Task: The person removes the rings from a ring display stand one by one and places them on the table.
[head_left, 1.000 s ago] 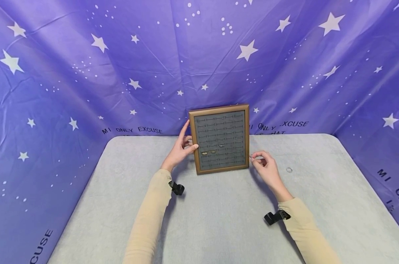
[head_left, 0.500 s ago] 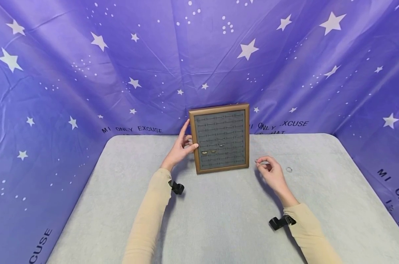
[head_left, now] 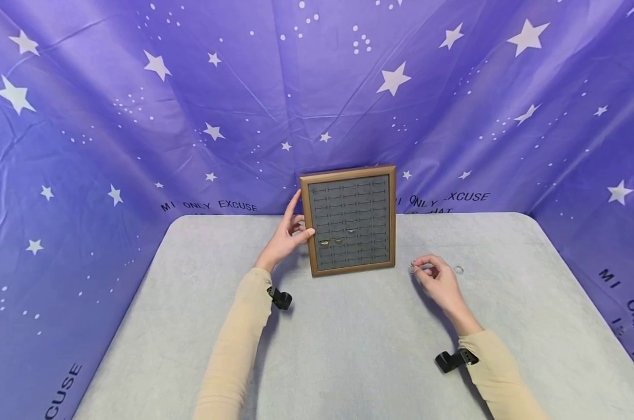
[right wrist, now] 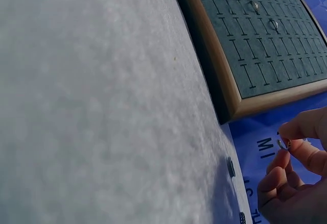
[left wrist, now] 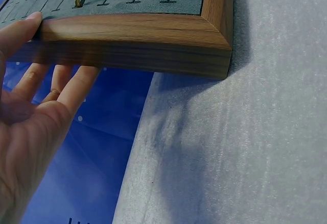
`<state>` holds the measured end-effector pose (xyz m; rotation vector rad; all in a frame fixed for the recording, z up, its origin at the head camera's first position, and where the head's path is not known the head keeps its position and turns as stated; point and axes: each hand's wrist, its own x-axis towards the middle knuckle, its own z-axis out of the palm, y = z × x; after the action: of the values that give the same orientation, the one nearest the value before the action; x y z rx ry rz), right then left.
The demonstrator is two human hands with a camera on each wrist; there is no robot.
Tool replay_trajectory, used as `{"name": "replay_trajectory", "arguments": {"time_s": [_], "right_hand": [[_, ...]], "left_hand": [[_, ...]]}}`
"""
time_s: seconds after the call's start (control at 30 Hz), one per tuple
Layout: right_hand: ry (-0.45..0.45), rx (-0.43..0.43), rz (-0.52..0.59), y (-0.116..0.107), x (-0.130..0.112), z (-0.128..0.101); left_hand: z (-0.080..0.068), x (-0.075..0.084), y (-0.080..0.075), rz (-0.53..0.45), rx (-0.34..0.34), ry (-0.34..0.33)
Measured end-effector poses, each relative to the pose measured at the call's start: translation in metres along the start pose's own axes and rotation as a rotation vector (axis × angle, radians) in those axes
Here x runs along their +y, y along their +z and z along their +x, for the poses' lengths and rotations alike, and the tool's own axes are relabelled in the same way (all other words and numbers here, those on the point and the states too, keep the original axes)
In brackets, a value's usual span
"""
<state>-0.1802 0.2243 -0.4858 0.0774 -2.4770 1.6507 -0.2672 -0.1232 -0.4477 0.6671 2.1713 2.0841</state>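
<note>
A wood-framed ring display tray [head_left: 353,269] with slotted grey padding stands tilted up at the table's back edge. My left hand [head_left: 283,242] grips its left side, thumb on the front of the frame and fingers behind. Three rings sit in the slots: two gold-toned ones [head_left: 324,242] side by side and a silvery one [head_left: 351,230] higher to the right. Right of the tray, my right hand [head_left: 442,286] pinches a small ring [right wrist: 281,145] between thumb and fingertips, apart from the frame. Another ring [head_left: 458,270] lies on the table just beyond that hand.
The grey table [head_left: 348,350] extends on both sides of the tray. A purple curtain [head_left: 275,87] with white stars hangs right behind the tray and along both sides. Each wrist wears a small black camera [head_left: 281,298].
My right hand has drawn away from the tray's right edge, moving right and toward me with the pinched ring. The left hand and tray have stayed in place.
</note>
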Motion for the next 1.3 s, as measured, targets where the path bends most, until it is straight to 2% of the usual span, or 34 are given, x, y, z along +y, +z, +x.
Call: {"name": "replay_trajectory", "arguments": {"time_s": [0.2,0.43,0.53,0.93,1.17,1.3], "right_hand": [[0.025,0.001,-0.096,-0.004,0.023,0.001],[0.013,-0.028,-0.209,-0.009,0.027,-0.002],[0.011,-0.041,-0.230,-0.010,0.027,-0.003],[0.010,-0.096,-0.260,-0.012,0.030,-0.004],[0.026,-0.126,-0.282,-0.012,0.030,-0.004],[0.031,-0.132,-0.305,-0.012,0.031,-0.004]], "left_hand": [[0.001,-0.001,-0.001,0.011,0.002,0.003],[0.007,-0.026,-0.004,0.001,0.019,0.002],[0.007,-0.029,-0.004,0.016,0.026,0.002],[0.007,-0.028,-0.005,0.021,0.035,-0.012],[0.001,-0.006,-0.002,0.005,0.013,-0.014],[0.005,-0.018,-0.004,0.008,0.020,-0.009]]}}
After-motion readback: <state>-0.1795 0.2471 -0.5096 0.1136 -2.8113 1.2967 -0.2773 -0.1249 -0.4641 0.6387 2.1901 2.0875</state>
